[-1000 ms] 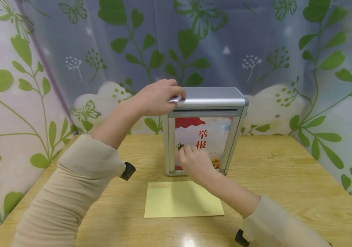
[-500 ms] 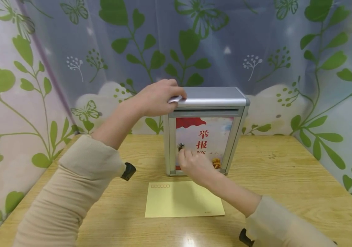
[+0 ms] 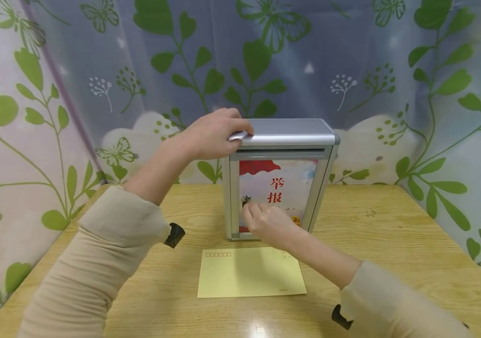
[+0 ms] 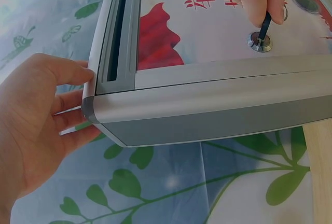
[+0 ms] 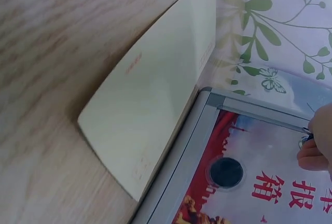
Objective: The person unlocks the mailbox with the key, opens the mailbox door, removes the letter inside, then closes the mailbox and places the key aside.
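A silver-framed report box (image 3: 288, 126) stands upright on the table, with a slot under its top and red characters on its front. My left hand (image 3: 215, 134) grips its top left corner, thumb at the front edge and fingers over the top; the left wrist view shows that hand (image 4: 39, 99) at the corner. My right hand (image 3: 270, 225) pinches a black-headed key (image 4: 265, 26), which sits in the round metal lock (image 4: 259, 42) on the front panel. In the right wrist view only part of the right hand (image 5: 319, 143) shows.
A yellow envelope (image 3: 244, 277) lies flat on the wooden table (image 3: 384, 263), just in front of the box. Behind and at both sides hangs a leaf-patterned curtain (image 3: 172, 98). A round dark spot (image 5: 226, 172) is low on the box front.
My right wrist and forearm have turned and shifted slightly to the right, uncovering the envelope's upper right corner. The left hand keeps its place on the box.
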`<state>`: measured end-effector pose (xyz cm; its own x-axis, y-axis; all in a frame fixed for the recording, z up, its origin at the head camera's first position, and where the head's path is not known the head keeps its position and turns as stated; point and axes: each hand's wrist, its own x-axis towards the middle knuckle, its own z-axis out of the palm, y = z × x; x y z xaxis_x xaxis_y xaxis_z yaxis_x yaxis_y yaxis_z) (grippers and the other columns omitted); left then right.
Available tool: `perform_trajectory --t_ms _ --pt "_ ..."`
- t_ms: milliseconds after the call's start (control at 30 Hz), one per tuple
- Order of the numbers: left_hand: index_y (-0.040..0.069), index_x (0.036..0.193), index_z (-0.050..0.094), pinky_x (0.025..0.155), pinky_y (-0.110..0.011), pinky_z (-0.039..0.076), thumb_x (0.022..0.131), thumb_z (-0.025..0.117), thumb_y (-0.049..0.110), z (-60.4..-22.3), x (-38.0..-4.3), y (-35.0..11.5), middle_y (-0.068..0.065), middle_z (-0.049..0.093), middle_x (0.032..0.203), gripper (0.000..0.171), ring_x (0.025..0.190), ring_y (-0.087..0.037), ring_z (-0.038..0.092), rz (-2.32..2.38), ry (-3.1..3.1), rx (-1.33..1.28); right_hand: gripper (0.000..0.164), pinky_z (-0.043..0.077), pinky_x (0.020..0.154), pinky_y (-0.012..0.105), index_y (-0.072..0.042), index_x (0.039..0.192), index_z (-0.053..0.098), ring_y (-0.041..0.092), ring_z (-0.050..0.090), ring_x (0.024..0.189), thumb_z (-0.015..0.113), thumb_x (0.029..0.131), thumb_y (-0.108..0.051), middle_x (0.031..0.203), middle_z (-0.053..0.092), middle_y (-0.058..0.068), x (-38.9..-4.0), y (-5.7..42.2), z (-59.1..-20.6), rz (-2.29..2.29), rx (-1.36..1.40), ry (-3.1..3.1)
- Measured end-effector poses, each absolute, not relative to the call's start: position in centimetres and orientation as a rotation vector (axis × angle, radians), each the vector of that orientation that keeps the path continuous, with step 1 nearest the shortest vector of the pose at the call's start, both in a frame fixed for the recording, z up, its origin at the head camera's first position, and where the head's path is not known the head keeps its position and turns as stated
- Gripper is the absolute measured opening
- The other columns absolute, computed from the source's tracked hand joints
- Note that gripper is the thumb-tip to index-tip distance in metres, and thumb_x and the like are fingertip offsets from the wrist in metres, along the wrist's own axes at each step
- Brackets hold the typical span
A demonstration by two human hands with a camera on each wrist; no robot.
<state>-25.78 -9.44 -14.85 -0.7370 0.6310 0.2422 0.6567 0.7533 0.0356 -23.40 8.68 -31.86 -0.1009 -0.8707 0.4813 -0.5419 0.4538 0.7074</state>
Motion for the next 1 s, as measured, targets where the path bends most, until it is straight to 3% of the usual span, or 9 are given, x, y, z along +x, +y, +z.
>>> perform_trajectory --t_ms 567,833,1000 --pt "0.016 0.119 0.061 0.079 -0.036 0.039 0.092 0.046 0.012 -14.9 -26.0 -9.5 -0.006 0.053 0.107 0.031 0.092 -0.022 0.045 -0.18 -2.724 -1.021 0.018 0.049 0.051 0.017 0.0 0.09 0.07 0.013 0.063 0.062 0.069 0.081 -0.015 0.076 0.065 0.007 -24.0 9.1 -30.5 -0.694 1.28 -1.609" --pt "0.015 0.119 0.061 0.078 -0.035 0.039 0.093 0.047 0.011 -15.1 -26.0 -9.5 -0.006 0.053 0.106 0.03 0.092 -0.023 0.044 -0.185 -2.709 -1.024 0.02 0.052 0.06 0.021 0.002 0.091 0.067 0.016 0.065 0.068 0.073 0.077 -0.011 0.08 0.066 0.009 -24.3 9.3 -31.0 -0.468 1.303 -1.715" --pt "0.015 0.118 0.061 0.078 -0.035 0.039 0.093 0.046 0.012 -15.3 -26.0 -9.6 -0.005 0.052 0.106 0.029 0.093 -0.023 0.044 -0.178 -2.691 -1.035 0.023 0.051 0.054 0.022 0.001 0.096 0.066 0.017 0.064 0.064 0.073 0.078 -0.011 0.078 0.065 0.008 -24.4 9.2 -31.3 -0.373 1.272 -1.751"
